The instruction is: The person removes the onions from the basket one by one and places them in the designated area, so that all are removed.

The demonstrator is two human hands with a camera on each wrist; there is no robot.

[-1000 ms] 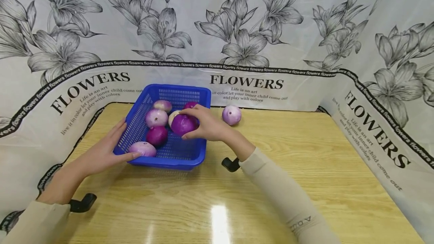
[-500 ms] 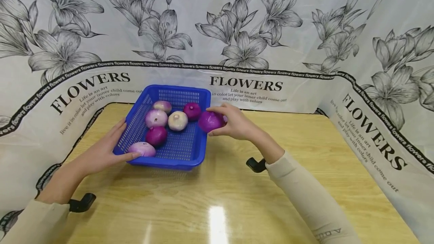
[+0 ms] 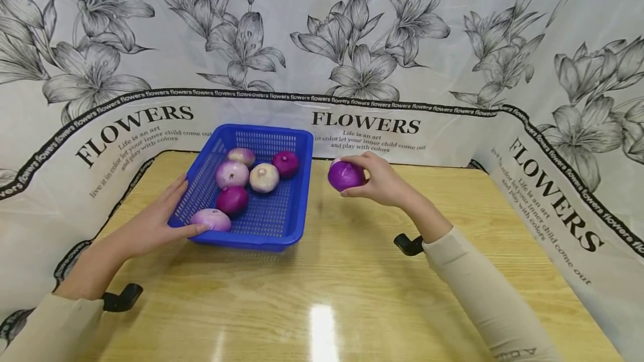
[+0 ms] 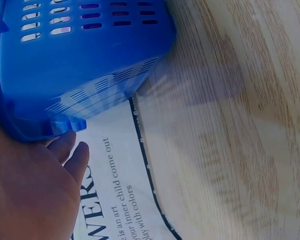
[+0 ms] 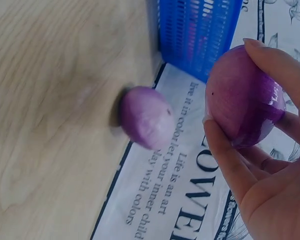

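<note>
My right hand (image 3: pixel 384 184) holds a purple onion (image 3: pixel 345 176) above the table, to the right of the blue plastic basket (image 3: pixel 297 222); thumb and fingers grip its sides. In the right wrist view a paler onion (image 5: pixel 146 117) rests on the table below, by the cloth; the held onion mostly hides it in the head view. My left hand (image 3: pixel 151 230) grips the basket's near left corner, thumb over the front rim and fingers along the outer left side. Inside lie several onions, among them a white one (image 3: pixel 264 178), a dark purple one (image 3: pixel 232 200) and a light purple one (image 3: pixel 211 219).
The wooden table (image 3: pixel 261 306) spreads in front and to the right of the basket. A white cloth (image 3: pixel 362 122) printed with flowers and lettering stands around its back and sides. Black mounts (image 3: pixel 410 244) show at both wrists.
My right hand has carried the purple onion from inside the basket over its right rim and out above the table, in front of the pale onion. My left hand has stayed on the basket.
</note>
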